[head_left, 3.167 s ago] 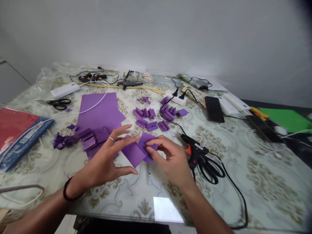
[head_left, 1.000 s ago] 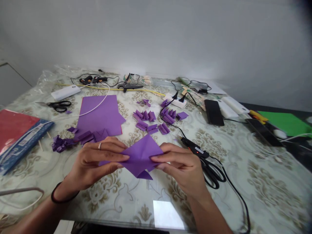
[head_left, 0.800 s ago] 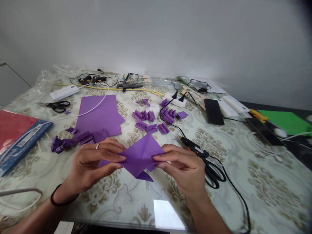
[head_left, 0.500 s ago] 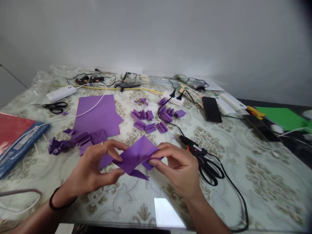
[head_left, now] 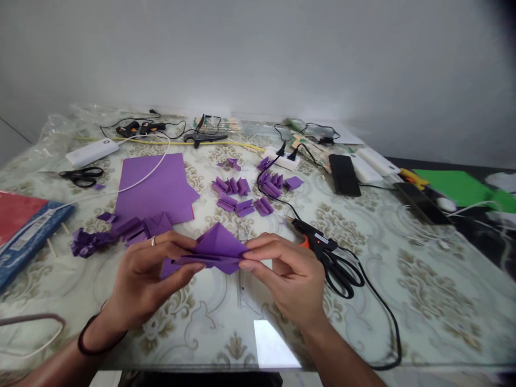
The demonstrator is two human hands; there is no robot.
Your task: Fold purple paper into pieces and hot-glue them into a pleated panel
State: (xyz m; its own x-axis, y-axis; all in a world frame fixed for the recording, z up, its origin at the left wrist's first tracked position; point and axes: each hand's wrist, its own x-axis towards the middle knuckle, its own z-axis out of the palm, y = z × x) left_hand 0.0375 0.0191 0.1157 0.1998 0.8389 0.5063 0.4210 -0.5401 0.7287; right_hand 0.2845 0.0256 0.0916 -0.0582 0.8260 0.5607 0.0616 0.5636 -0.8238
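We pinch the folded purple paper by opposite ends, left hand and right hand, above the desk, probably keeping the fold aligned. Glue gun lies beside our right hand, presumably for easy reach.

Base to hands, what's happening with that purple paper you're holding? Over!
Left hand and right hand: both pinching. Purple paper: creased, partly folded, between them. Glue gun: close by right hand, not blocking the paper.

Left fingers and right fingers pinch folded purple paper above a table.
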